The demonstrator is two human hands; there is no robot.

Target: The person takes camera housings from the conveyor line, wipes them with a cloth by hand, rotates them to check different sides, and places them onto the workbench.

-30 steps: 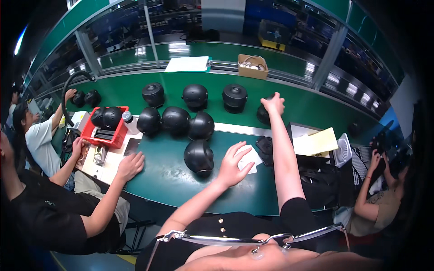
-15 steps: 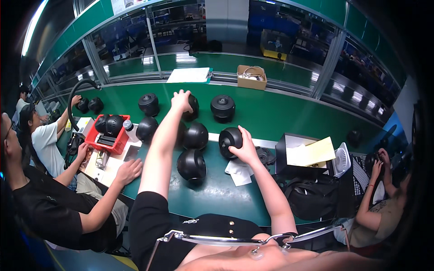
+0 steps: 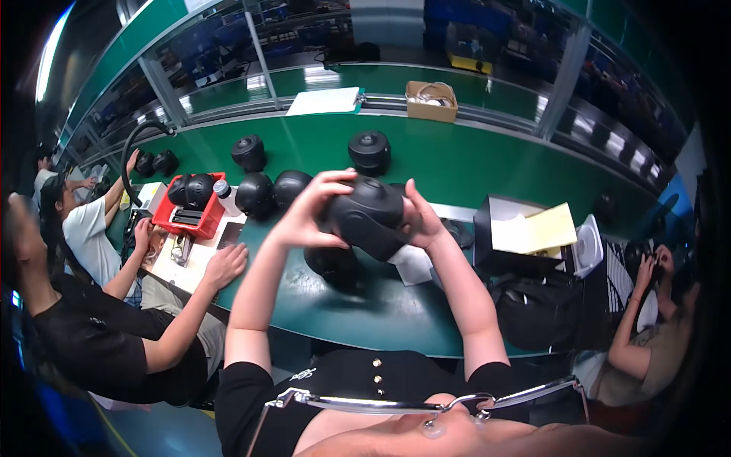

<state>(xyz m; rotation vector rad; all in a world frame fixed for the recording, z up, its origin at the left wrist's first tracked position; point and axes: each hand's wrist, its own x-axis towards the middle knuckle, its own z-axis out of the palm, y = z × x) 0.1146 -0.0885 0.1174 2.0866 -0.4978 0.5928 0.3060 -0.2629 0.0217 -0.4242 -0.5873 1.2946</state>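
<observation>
Above the green table [image 3: 365, 308], my left hand [image 3: 314, 212] and my right hand [image 3: 424, 223] hold a black rounded device [image 3: 367, 218] between them. The left fingers wrap its left side; the right hand grips its right side. It is tilted, with a domed cap at the top and a curved band across its body. Below my left hand, another black rounded device [image 3: 333, 268] rests on the table, partly hidden. Two more black devices [image 3: 255, 195] stand side by side to the left of my hands. White paper [image 3: 413, 265] lies under my right hand.
Farther back stand two black devices [image 3: 370, 153] on the green conveyor surface [image 3: 449, 164]. At left are a red bin [image 3: 199, 222] and a co-worker's hand [image 3: 226, 263]. An open black box [image 3: 525, 247] and a black bag [image 3: 529, 312] sit at right.
My left hand has come back from the far device and joined my right hand. A black device is now raised between both hands. The view has shifted slightly.
</observation>
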